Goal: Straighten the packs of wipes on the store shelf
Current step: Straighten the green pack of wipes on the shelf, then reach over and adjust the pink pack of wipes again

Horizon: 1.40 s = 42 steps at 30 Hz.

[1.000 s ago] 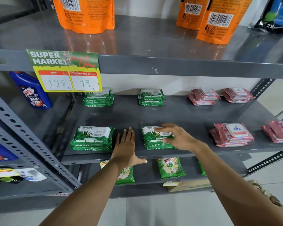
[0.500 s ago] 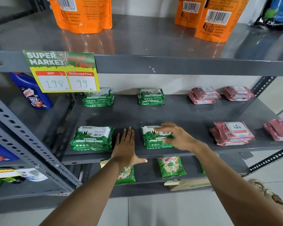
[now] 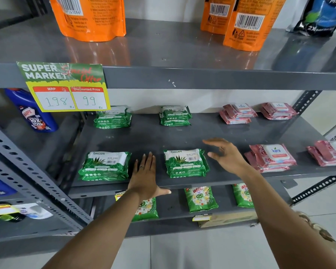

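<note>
we see the grey shelf [image 3: 182,136] across the middle of the frame, with a broad bare strip between its back row and front row of packs. at the front edge, left of centre, lies one stack of green wipes [image 3: 105,165]; a second green stack [image 3: 186,163] sits at centre, square to the edge. a clear gap separates the two. pink wipes [image 3: 271,158] lie to the right near the front edge, with more pink packs [image 3: 328,153] at the frame's right border. at the back, two green stacks [image 3: 113,117] and two pink stacks [image 3: 238,113] rest against the wall.

our left hand [image 3: 144,177] lies flat, palm down, in the gap between the front green stacks, fingers straight and together, thumb hanging over the shelf lip; its grip is open and holds nothing. our right hand [image 3: 226,155] hovers just right of the centre green stack, fingers spread and loosely curled, blurred, grip open and empty, touching no pack.

a price tag [image 3: 64,87] hangs from the upper shelf at left. orange pouches [image 3: 89,16] stand on top. the floor below is pale tile.
</note>
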Available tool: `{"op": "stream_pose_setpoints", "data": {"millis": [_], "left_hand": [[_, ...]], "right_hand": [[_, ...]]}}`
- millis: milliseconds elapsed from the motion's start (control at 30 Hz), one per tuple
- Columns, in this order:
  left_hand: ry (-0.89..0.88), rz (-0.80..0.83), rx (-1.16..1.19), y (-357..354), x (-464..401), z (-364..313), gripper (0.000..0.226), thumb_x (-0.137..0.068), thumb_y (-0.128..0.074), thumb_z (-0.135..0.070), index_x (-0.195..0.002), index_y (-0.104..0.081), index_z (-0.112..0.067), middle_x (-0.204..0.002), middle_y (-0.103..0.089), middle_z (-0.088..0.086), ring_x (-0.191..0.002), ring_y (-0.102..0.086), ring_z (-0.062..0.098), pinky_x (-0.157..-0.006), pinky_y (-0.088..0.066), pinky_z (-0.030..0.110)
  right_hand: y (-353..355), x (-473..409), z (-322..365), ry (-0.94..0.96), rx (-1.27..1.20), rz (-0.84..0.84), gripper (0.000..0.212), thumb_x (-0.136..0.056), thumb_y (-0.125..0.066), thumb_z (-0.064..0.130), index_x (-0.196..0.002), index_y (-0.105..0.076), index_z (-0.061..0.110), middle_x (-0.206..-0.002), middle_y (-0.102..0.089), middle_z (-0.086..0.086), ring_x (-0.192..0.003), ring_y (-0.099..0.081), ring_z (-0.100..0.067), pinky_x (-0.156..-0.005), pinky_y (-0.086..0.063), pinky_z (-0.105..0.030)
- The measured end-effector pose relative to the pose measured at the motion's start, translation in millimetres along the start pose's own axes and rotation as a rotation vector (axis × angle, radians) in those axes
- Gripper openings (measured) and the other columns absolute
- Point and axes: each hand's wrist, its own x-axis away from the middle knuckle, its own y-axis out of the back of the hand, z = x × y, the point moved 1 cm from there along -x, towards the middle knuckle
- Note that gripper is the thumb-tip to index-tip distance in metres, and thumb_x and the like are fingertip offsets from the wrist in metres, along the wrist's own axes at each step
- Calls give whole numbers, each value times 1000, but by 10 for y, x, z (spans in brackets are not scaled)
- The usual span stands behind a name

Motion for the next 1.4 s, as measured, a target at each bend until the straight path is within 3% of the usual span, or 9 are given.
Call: {"op": "stream_pose_setpoints", "data": {"millis": [167, 267, 367, 500, 600, 667, 767, 1067, 1400], "left_hand": [[7, 22, 10, 2, -26, 25, 146, -47, -32, -101, -148, 19, -9, -158, 22, 6, -142, 26, 22, -114, 15, 46], [14, 21, -14, 7, -34, 13, 147, -47, -35, -100, -148, 17, -7, -159, 20, 8, -144, 22, 23, -115, 13, 46], [2, -14, -34, 19, -9, 2, 147, -49, -39, -99, -150, 8, -4, -161, 10, 11, -146, 11, 26, -118, 6, 48], [-37, -78, -25, 59, 30, -30, 143, -51, -55, -93, -149, -12, 2, -160, -9, 16, -147, -5, 31, -118, -4, 52], [-61, -105, -5, 65, 42, -43, 138, -51, -65, -88, -145, -27, 6, -156, -22, 21, -144, -18, 36, -115, -14, 57], [-64, -88, -13, 62, 47, -44, 137, -51, -58, -90, -143, -30, 7, -155, -25, 22, -143, -22, 38, -114, -19, 59], [-50, -53, -24, 66, 52, -47, 139, -50, -45, -95, -144, -30, 6, -155, -25, 21, -143, -22, 37, -114, -18, 58], [-45, -38, -12, 83, 47, -52, 140, -49, -41, -96, -145, -28, 5, -156, -24, 20, -144, -20, 36, -115, -18, 57], [-51, -89, 17, 85, 68, -46, 140, -51, -63, -89, -147, -23, 5, -158, -17, 19, -145, -14, 34, -117, -10, 54]], "right_hand": [[195, 166, -322, -69, 123, -183, 41, -83, -68, 7, -121, -65, 23, -135, -53, -4, -128, -47, -18, -103, -30, -19], [496, 265, -548, -131, 186, -338, 39, -80, -69, 2, -116, -68, 18, -129, -56, -10, -118, -55, -24, -91, -34, -15], [844, 322, -757, -176, 244, -465, 36, -76, -69, 0, -109, -72, 13, -122, -60, -14, -114, -57, -29, -93, -40, -24], [1265, 322, -989, -259, 311, -433, 36, -75, -75, 9, -111, -71, 15, -124, -62, -16, -116, -56, -35, -105, -40, -43], [1474, 295, -1102, -347, 337, -363, 43, -76, -76, 25, -118, -68, 20, -131, -59, -13, -120, -54, -33, -104, -41, -42], [1520, 291, -1158, -398, 309, -301, 50, -73, -78, 34, -120, -65, 23, -133, -58, -10, -121, -54, -30, -101, -41, -37], [1489, 297, -1240, -442, 270, -252, 60, -67, -80, 46, -121, -64, 27, -131, -62, -5, -119, -57, -27, -97, -43, -33], [1430, 284, -1267, -446, 261, -271, 63, -60, -82, 48, -119, -65, 30, -130, -62, -4, -115, -59, -26, -95, -44, -33], [1435, 300, -1220, -444, 265, -247, 66, -64, -79, 53, -123, -62, 30, -135, -58, -5, -121, -54, -28, -100, -43, -38]]}}
